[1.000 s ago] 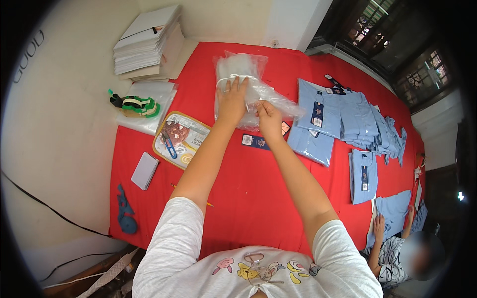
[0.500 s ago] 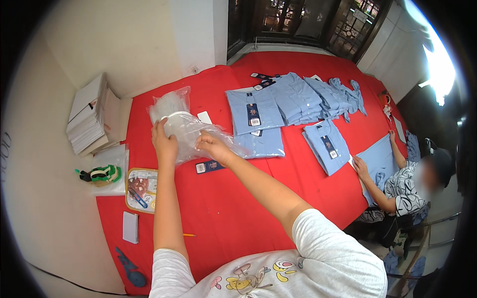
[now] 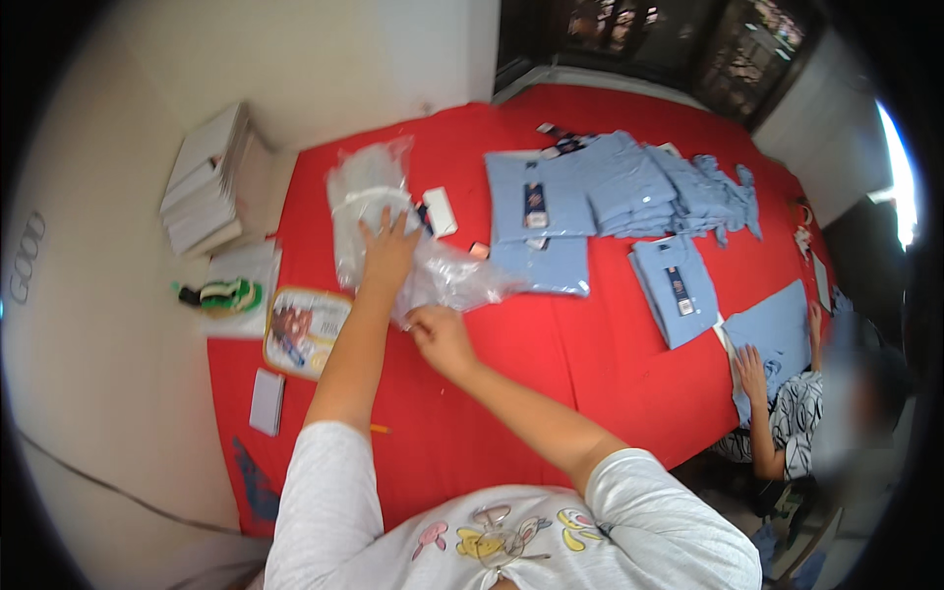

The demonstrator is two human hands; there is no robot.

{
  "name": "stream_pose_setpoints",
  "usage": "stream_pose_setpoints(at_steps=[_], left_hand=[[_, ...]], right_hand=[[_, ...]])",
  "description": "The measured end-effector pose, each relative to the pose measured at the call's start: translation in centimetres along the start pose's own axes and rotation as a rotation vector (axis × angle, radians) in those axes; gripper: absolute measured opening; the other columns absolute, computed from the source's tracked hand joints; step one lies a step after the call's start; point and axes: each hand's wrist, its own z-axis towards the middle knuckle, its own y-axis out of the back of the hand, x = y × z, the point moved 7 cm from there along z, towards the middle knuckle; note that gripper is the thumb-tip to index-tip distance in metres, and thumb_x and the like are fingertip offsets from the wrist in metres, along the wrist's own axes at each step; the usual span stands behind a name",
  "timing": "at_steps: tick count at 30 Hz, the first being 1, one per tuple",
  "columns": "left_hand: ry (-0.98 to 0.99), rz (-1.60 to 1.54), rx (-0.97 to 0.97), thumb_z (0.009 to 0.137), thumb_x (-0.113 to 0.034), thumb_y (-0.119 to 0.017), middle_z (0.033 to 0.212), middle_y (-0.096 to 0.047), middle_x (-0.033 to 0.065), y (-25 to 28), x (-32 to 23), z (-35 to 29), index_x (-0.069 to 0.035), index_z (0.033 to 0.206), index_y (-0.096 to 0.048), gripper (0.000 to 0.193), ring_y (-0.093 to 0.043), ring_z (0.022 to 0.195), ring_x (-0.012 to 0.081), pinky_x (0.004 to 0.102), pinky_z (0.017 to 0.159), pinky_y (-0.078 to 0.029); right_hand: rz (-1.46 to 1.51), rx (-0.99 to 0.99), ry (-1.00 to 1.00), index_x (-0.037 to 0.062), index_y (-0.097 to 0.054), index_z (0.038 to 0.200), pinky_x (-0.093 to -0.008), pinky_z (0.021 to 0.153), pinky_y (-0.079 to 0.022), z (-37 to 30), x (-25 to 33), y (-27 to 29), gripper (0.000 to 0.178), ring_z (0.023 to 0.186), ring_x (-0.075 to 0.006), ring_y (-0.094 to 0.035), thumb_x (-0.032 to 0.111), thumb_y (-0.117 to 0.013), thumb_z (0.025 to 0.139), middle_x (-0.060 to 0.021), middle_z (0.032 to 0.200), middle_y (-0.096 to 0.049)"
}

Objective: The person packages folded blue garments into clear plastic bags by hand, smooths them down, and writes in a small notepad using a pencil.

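A stack of clear plastic bags (image 3: 369, 177) with a white band across it lies on the red-covered table (image 3: 492, 413). My left hand (image 3: 390, 254) rests on the bags with its fingers spread. Loose clear plastic (image 3: 452, 277) fans out to the right of that hand. At the plastic's near edge, my right hand (image 3: 442, 339) is closed in a pinch on it. A white tag (image 3: 440, 212) lies just beyond the plastic. To the right are bagged, folded light-blue shirts (image 3: 536, 202) with dark tags.
More blue shirts (image 3: 629, 187) are piled at the back. A folded shirt (image 3: 674, 290) lies near a co-worker's hand (image 3: 751, 374) on blue cloth. At left are stacked white boards (image 3: 206, 182), a green-and-black object (image 3: 221, 294), a patterned mat (image 3: 310, 329), a notepad (image 3: 265, 401) and a pencil (image 3: 381, 429).
My left hand has moved onto the bags and spread its fingers. My right hand has come down to the plastic's near edge. The whole view has shifted slightly.
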Motion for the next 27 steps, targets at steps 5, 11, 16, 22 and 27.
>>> stream_pose_setpoints(at_steps=[5, 11, 16, 22, 27], left_hand=[[0.038, 0.024, 0.019, 0.100, -0.015, -0.057, 0.169, -0.046, 0.0058, 0.1, 0.6, 0.3, -0.031, 0.142, -0.072, 0.047, -0.027, 0.163, 0.0317, 0.0813, 0.123, -0.012], [0.012, -0.015, 0.232, 0.099, -0.015, -0.058, 0.170, -0.044, 0.0071, 1.3, 1.4, 0.9, -0.029, 0.147, -0.068, 0.051, -0.031, 0.162, 0.0333, 0.0732, 0.126, -0.022], [-0.018, -0.368, -0.199, 0.093, 0.000, -0.058, 0.164, -0.049, 0.0150, 9.7, -1.8, -3.7, -0.017, 0.144, -0.066, 0.054, -0.039, 0.156, 0.0387, 0.0614, 0.126, -0.032], [-0.025, -0.870, -0.174, 0.094, -0.006, -0.066, 0.160, -0.049, 0.0165, 10.9, -10.3, -17.6, -0.011, 0.147, -0.060, 0.054, -0.042, 0.153, 0.0396, 0.0600, 0.126, -0.030], [0.281, -0.846, 0.066, 0.094, -0.028, -0.078, 0.165, -0.043, 0.0184, 5.0, -13.2, -23.7, -0.012, 0.159, -0.049, 0.072, -0.040, 0.154, 0.0386, 0.0590, 0.127, -0.027]], right_hand=[[0.113, 0.125, -0.088, 0.0007, -0.072, 0.098, -0.0415, 0.097, -0.053, -3.6, 1.3, 7.7, 0.008, 0.106, -0.0336, -0.068, 0.007, -0.075, 0.094, -0.0111, 0.110, -0.077], [-0.043, 0.447, -0.070, 0.0026, -0.075, 0.099, -0.0420, 0.097, -0.055, -13.0, 3.4, 14.9, 0.008, 0.109, -0.0304, -0.068, 0.008, -0.077, 0.093, -0.0078, 0.115, -0.079], [-0.115, 0.543, -0.233, 0.0042, -0.080, 0.098, -0.0416, 0.097, -0.056, -22.1, 3.7, 19.1, 0.012, 0.112, -0.0309, -0.068, 0.006, -0.081, 0.086, -0.0092, 0.117, -0.079], [-0.013, 0.398, -0.413, 0.0027, -0.081, 0.103, -0.0382, 0.098, -0.054, -27.7, 2.5, 20.4, 0.012, 0.111, -0.0290, -0.068, 0.008, -0.077, 0.094, -0.0098, 0.114, -0.080], [0.131, 0.379, -0.679, 0.0008, -0.081, 0.106, -0.0367, 0.099, -0.053, -31.0, 0.9, 24.0, 0.014, 0.108, -0.0227, -0.069, 0.011, -0.072, 0.101, -0.0111, 0.111, -0.080]])
